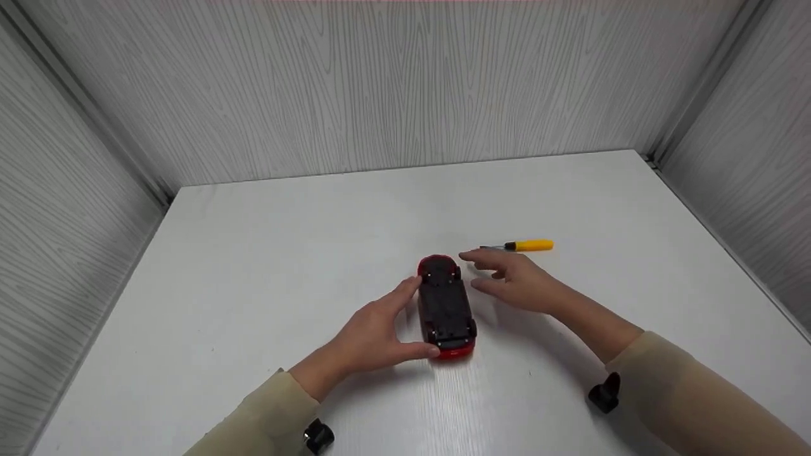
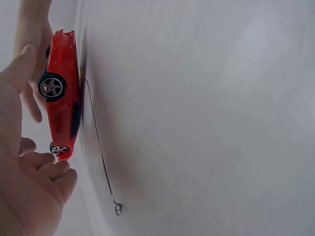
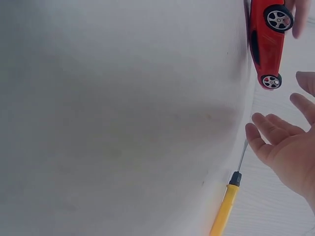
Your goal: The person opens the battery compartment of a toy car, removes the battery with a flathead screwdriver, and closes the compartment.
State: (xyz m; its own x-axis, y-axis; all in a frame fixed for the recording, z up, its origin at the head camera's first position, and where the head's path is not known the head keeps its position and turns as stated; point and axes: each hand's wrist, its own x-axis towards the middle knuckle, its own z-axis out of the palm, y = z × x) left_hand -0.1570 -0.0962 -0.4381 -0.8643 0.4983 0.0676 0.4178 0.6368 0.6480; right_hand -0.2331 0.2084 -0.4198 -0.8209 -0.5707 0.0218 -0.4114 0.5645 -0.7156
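The upturned car (image 1: 446, 307) is gripped, presumably for steadiness, by the wide-spread left hand (image 1: 375, 332). Nothing is held by the loosely curled right hand (image 1: 521, 283).

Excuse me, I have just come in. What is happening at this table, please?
A person is handling a red toy car, which lies upside down on the white table with its black underside facing up. The left hand holds it, thumb at the near end and fingers toward the far end. The right hand hovers beside the far end, open and holding nothing. A yellow-handled screwdriver lies just beyond that hand, not picked up.
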